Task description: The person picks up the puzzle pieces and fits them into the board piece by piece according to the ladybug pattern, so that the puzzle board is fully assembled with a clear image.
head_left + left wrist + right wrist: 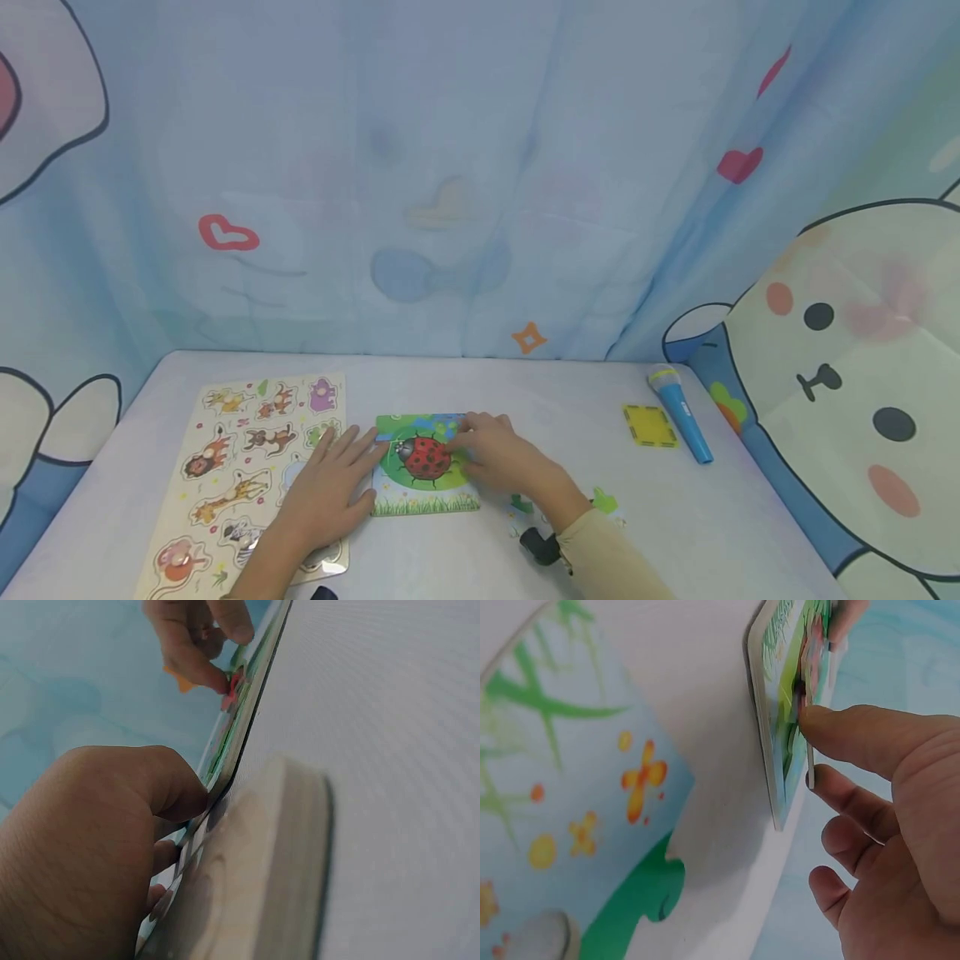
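The square cardboard ladybird puzzle [424,463] lies flat on the pale grey table [750,517], between both hands. The left hand [327,490] rests with straight, spread fingers on the left edge of the puzzle and partly on the long wooden animal peg board [225,467] just beside it. The right hand [501,457] presses its fingertips [817,720] on the right part of the puzzle. Loose green puzzle pieces [603,501] lie near the right wrist. A blue toy microphone [679,414] and a yellow square card [649,426] lie well apart, right of the puzzle.

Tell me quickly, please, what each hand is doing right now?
Left hand: open, flat, steadying the ladybird puzzle.
Right hand: open, fingertips pressing a piece into the puzzle.
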Available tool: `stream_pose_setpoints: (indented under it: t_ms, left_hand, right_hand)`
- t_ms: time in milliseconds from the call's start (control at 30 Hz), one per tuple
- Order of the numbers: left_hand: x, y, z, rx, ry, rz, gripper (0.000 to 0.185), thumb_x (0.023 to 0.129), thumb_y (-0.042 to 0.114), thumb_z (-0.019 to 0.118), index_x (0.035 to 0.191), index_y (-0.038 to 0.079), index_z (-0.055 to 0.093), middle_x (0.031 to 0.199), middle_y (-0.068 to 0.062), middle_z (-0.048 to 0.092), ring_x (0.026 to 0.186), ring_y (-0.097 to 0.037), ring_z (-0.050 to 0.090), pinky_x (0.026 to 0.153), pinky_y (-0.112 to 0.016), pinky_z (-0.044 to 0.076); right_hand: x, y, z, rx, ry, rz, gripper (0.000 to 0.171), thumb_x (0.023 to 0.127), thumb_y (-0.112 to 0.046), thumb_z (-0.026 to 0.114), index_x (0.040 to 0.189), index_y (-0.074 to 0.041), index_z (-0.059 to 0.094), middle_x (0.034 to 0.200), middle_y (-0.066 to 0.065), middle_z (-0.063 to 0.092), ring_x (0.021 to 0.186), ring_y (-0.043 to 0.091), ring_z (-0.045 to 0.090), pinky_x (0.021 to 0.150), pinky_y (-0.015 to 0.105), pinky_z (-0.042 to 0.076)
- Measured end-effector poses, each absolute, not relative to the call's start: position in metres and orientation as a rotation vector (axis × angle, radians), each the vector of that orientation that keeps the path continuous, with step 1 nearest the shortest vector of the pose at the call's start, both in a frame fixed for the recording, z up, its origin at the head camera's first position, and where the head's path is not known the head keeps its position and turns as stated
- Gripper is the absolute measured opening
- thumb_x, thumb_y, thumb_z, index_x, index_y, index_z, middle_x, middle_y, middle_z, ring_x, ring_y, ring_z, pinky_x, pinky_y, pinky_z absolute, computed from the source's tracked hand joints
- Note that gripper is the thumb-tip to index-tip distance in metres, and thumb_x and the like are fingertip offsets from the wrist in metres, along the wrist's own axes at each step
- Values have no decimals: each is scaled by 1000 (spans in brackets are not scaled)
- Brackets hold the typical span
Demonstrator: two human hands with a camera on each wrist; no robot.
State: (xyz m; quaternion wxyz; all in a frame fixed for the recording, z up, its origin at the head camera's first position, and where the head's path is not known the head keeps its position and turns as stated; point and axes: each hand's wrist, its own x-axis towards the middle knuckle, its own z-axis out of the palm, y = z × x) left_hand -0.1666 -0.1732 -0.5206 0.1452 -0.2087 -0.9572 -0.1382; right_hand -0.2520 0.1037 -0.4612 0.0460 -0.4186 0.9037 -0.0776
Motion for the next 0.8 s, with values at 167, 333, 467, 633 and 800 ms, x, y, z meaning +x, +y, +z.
stream_pose_setpoints:
  t_ms: [167, 333, 467, 633, 800]
  left_hand:
    - [-167, -173, -521, -601, -2749, -400, 59, 87, 32, 59, 142, 13, 52, 151, -9, 42, 139, -37, 34, 117, -57, 14]
    - [-167, -173, -522, -606, -2724, -400, 59, 86, 32, 60, 141, 13, 53, 150, -9, 43, 138, -37, 35, 116, -58, 16]
    - [-167, -174, -521, -596, -2735, -399, 58, 86, 33, 59, 141, 14, 53, 150, -8, 43, 139, -36, 35, 117, -57, 15]
    - [-167, -174, -522, -594, -2748, -409, 58, 87, 33, 59, 142, 14, 53, 151, -8, 42, 139, -36, 34, 117, -57, 15]
    - [-167, -173, -522, -600, -2738, -405, 58, 87, 32, 59, 141, 14, 53, 150, -9, 43, 139, -36, 35, 116, -58, 16]
  right_hand:
    - [-252, 101, -465, -1272, 2752, -233, 31, 87, -16, 71, 117, -22, 71, 105, -7, 58, 97, 11, 51, 76, 30, 35]
    - [-252, 101, -467, -1276, 2745, -180, 30, 89, -18, 71, 119, -23, 70, 98, -10, 57, 91, 9, 50, 75, 30, 36]
    - [-251, 104, -467, -1279, 2732, -161, 32, 91, -19, 68, 123, -25, 68, 104, -10, 58, 94, 9, 50, 75, 31, 36]
    - [-250, 110, -468, -1270, 2713, -163, 35, 94, -18, 62, 127, -30, 65, 115, -11, 60, 103, 12, 52, 79, 34, 38]
    - [-247, 125, -465, -1247, 2716, -264, 32, 94, -16, 61, 125, -25, 66, 121, -8, 62, 113, 17, 53, 86, 43, 42]
